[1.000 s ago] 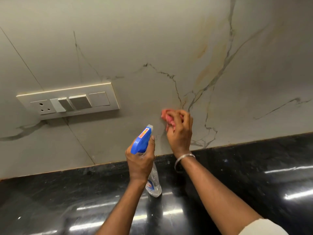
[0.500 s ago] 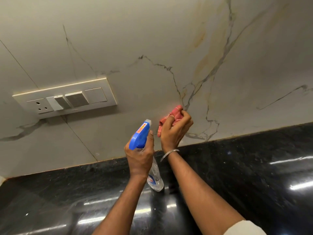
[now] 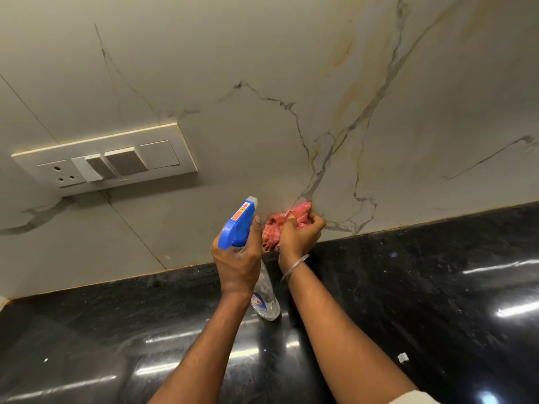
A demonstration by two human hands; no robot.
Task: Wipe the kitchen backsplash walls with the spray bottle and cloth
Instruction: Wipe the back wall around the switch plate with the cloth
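The spray bottle (image 3: pixel 242 225) has a blue trigger head with a small orange and red sticker on top. The sticker shows an arrow toward the nozzle, but its writing is too small to read. Lower on the transparent body there is a blue and red label, partly hidden behind the wrist and also not readable. How much liquid is inside the bottle I cannot tell.

The left hand (image 3: pixel 237 258) grips the bottle at the neck, fingers curled around it and the thumb lying along the side of the blue head. The bottle is held in the air above the back edge of the countertop (image 3: pixel 408 287), with the nozzle toward the backsplash wall (image 3: pixel 262 68).

Just beside it, the right hand (image 3: pixel 300 237) holds a bunched pink checked cloth (image 3: pixel 280 223), fingers closed around it. The cloth is at the wall, just above the line where the wall meets the back edge of the countertop. A thin metal bangle (image 3: pixel 294 268) is on the right wrist.

The wall is of pale marble-look tiles with grey and yellowish veins. To the left on it sits a white switch panel (image 3: pixel 108 161) with a socket and switches. The countertop is black and glossy, and a small white scrap (image 3: pixel 402 357) lies toward its front right.
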